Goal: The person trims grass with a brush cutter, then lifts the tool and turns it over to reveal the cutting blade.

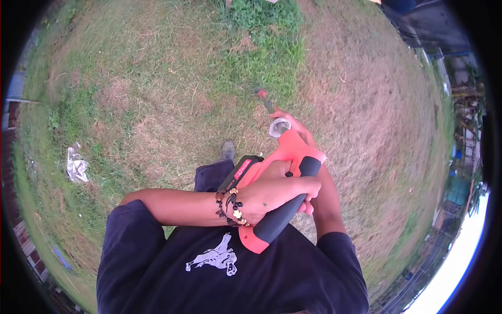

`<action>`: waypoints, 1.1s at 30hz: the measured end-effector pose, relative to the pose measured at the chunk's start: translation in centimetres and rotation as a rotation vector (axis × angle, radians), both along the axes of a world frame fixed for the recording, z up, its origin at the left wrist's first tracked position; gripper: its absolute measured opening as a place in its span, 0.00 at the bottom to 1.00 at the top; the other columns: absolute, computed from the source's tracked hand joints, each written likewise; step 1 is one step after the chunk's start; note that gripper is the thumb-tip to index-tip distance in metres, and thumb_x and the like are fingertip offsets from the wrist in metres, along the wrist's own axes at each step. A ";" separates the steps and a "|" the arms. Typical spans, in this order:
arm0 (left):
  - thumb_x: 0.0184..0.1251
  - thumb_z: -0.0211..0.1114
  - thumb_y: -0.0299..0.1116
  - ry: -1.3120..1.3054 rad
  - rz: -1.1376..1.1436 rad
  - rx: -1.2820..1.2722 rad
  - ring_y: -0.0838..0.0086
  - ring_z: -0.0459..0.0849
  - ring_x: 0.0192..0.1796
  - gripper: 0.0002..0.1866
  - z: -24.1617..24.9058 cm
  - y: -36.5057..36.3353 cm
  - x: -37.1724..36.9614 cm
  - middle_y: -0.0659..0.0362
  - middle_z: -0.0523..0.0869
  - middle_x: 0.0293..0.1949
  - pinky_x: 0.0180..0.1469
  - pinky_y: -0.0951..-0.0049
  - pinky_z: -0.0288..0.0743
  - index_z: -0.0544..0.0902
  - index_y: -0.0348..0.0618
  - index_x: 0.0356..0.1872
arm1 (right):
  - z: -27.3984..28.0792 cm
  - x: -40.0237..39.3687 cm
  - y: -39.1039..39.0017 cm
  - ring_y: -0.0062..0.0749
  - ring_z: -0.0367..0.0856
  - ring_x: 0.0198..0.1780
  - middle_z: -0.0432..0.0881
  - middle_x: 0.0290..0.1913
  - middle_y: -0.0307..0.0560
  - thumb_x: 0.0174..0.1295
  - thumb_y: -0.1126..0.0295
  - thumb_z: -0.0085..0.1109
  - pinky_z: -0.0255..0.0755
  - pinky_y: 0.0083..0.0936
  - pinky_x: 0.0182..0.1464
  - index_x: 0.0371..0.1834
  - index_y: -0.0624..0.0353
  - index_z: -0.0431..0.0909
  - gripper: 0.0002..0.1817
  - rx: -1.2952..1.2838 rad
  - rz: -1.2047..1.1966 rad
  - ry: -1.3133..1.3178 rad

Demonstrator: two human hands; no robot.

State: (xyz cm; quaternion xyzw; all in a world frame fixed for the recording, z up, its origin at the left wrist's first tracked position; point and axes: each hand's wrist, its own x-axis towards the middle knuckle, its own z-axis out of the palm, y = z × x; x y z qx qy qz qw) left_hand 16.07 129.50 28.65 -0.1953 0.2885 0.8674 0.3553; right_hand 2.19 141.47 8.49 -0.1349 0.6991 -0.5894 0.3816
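Observation:
A red and black power tool (295, 149), with a long shaft, slants across the front of my body. Its black rear handle is in my left hand (277, 191), whose fingers are wrapped round it; a beaded bracelet is on that wrist. Farther forward, my right hand (295, 125) is closed round the tool near its shaft, partly hidden behind the red housing. A whitish ring-shaped part (279, 127) sits beside my right hand. The shaft runs out over the grass to a small red part (261, 93) at its far end.
Mown, partly dry grass (172, 104) surrounds me, with a taller green patch (261, 57) ahead. Crumpled silvery material (77, 164) lies at the left. My boot (228, 150) shows below the tool. Structures and a fence line the far right edge.

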 end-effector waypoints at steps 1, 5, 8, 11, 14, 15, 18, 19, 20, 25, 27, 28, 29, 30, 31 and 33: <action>0.48 0.61 0.29 -0.005 0.031 0.018 0.78 0.78 0.23 0.08 0.3 -0.2 -0.2 0.61 0.75 0.22 0.27 0.80 0.72 0.71 0.38 0.26 | -0.8 -0.3 0.1 0.21 0.73 0.31 0.75 0.30 0.40 0.52 0.60 0.52 0.66 0.20 0.33 0.33 0.55 0.73 0.12 -0.074 -0.067 0.088; 0.49 0.60 0.30 0.000 0.189 0.092 0.78 0.77 0.21 0.08 0.6 0.1 -0.1 0.62 0.74 0.22 0.25 0.80 0.69 0.71 0.39 0.26 | -3.4 -0.8 0.4 0.22 0.73 0.32 0.75 0.30 0.41 0.52 0.61 0.52 0.66 0.21 0.33 0.33 0.56 0.73 0.11 -0.226 -0.145 0.192; 0.49 0.60 0.30 0.001 0.252 0.110 0.78 0.77 0.22 0.08 1.0 1.6 0.1 0.62 0.74 0.21 0.25 0.80 0.68 0.71 0.39 0.23 | -5.2 -1.0 0.6 0.22 0.73 0.32 0.75 0.30 0.41 0.52 0.62 0.52 0.67 0.21 0.34 0.34 0.56 0.73 0.11 -0.249 -0.077 0.107; 0.48 0.61 0.30 -0.064 0.365 0.104 0.77 0.78 0.23 0.08 1.4 3.9 0.1 0.61 0.74 0.21 0.25 0.80 0.69 0.71 0.39 0.21 | -6.7 -1.4 1.1 0.23 0.73 0.33 0.75 0.31 0.41 0.51 0.62 0.52 0.67 0.22 0.34 0.34 0.56 0.73 0.11 -0.261 0.006 0.025; 0.48 0.62 0.28 -0.043 0.507 0.111 0.77 0.78 0.22 0.08 1.7 5.6 0.1 0.60 0.74 0.21 0.25 0.79 0.70 0.71 0.38 0.21 | -8.1 -1.6 1.8 0.24 0.73 0.33 0.76 0.31 0.42 0.51 0.63 0.52 0.67 0.22 0.35 0.34 0.57 0.73 0.11 -0.259 0.091 -0.040; 0.48 0.62 0.28 -0.045 0.563 0.105 0.77 0.78 0.22 0.08 1.5 6.5 0.1 0.60 0.75 0.21 0.24 0.79 0.71 0.71 0.38 0.21 | -8.4 -1.7 2.3 0.24 0.73 0.34 0.76 0.31 0.42 0.51 0.63 0.52 0.67 0.22 0.35 0.35 0.57 0.73 0.11 -0.254 0.126 -0.064; 0.48 0.62 0.27 -0.051 0.697 0.053 0.77 0.78 0.21 0.08 0.7 8.7 0.0 0.60 0.75 0.22 0.25 0.78 0.74 0.71 0.36 0.22 | -9.4 -1.8 2.5 0.25 0.73 0.34 0.76 0.31 0.42 0.51 0.64 0.52 0.67 0.22 0.35 0.35 0.57 0.73 0.11 -0.251 0.204 -0.109; 0.48 0.62 0.27 -0.056 0.724 0.029 0.77 0.78 0.21 0.08 0.6 9.2 -0.1 0.60 0.75 0.22 0.25 0.78 0.74 0.71 0.36 0.23 | -9.7 -1.9 2.8 0.25 0.73 0.34 0.76 0.31 0.43 0.51 0.64 0.52 0.67 0.23 0.35 0.35 0.57 0.73 0.11 -0.252 0.226 -0.125; 0.48 0.62 0.27 -0.065 0.748 0.012 0.77 0.78 0.21 0.08 0.3 9.8 0.0 0.59 0.75 0.22 0.25 0.79 0.75 0.72 0.35 0.24 | -10.0 -1.8 3.5 0.25 0.73 0.34 0.76 0.31 0.43 0.51 0.64 0.52 0.67 0.23 0.35 0.35 0.57 0.73 0.11 -0.252 0.243 -0.133; 0.47 0.63 0.28 -0.025 0.887 -0.070 0.76 0.80 0.22 0.11 -1.9 11.7 0.1 0.59 0.75 0.22 0.25 0.79 0.76 0.71 0.32 0.26 | -11.1 -1.5 2.7 0.26 0.73 0.35 0.76 0.31 0.43 0.50 0.66 0.52 0.68 0.23 0.36 0.36 0.58 0.73 0.11 -0.260 0.338 -0.183; 0.46 0.63 0.29 -0.074 0.839 -0.122 0.76 0.79 0.22 0.11 -2.3 11.7 0.3 0.59 0.75 0.22 0.25 0.79 0.76 0.71 0.32 0.26 | -11.6 -1.6 2.6 0.27 0.74 0.36 0.76 0.31 0.44 0.50 0.66 0.52 0.68 0.24 0.36 0.36 0.58 0.73 0.11 -0.266 0.358 -0.202; 0.46 0.62 0.29 -0.076 0.856 -0.135 0.77 0.78 0.21 0.10 -2.6 11.9 0.3 0.59 0.75 0.22 0.24 0.80 0.75 0.71 0.33 0.25 | -11.9 -1.6 2.5 0.27 0.74 0.36 0.76 0.32 0.44 0.50 0.66 0.52 0.68 0.24 0.36 0.36 0.58 0.73 0.11 -0.270 0.369 -0.210; 0.46 0.62 0.29 -0.071 0.864 -0.135 0.77 0.79 0.21 0.10 -2.6 12.0 0.4 0.59 0.75 0.22 0.24 0.80 0.75 0.71 0.33 0.24 | -12.1 -1.8 2.4 0.27 0.74 0.36 0.76 0.32 0.44 0.50 0.67 0.52 0.68 0.24 0.37 0.37 0.58 0.73 0.11 -0.276 0.378 -0.217; 0.46 0.61 0.29 -0.067 0.870 -0.136 0.77 0.79 0.21 0.09 -2.5 11.9 0.6 0.59 0.75 0.22 0.24 0.80 0.75 0.71 0.34 0.24 | -12.2 -1.7 2.5 0.28 0.74 0.36 0.76 0.32 0.44 0.50 0.67 0.52 0.68 0.24 0.37 0.37 0.58 0.73 0.12 -0.277 0.387 -0.223; 0.46 0.61 0.29 -0.066 0.875 -0.135 0.77 0.79 0.21 0.09 -2.4 12.0 0.8 0.59 0.75 0.21 0.24 0.80 0.75 0.71 0.34 0.23 | -12.4 -1.7 2.4 0.28 0.74 0.36 0.76 0.32 0.44 0.50 0.67 0.52 0.68 0.24 0.37 0.37 0.58 0.73 0.12 -0.279 0.395 -0.232; 0.46 0.61 0.29 -0.061 0.870 -0.153 0.78 0.78 0.21 0.09 -2.6 12.4 1.0 0.60 0.74 0.21 0.23 0.81 0.74 0.71 0.35 0.23 | -12.8 -1.8 2.0 0.28 0.74 0.37 0.76 0.32 0.44 0.50 0.68 0.52 0.68 0.24 0.37 0.37 0.58 0.73 0.12 -0.286 0.413 -0.250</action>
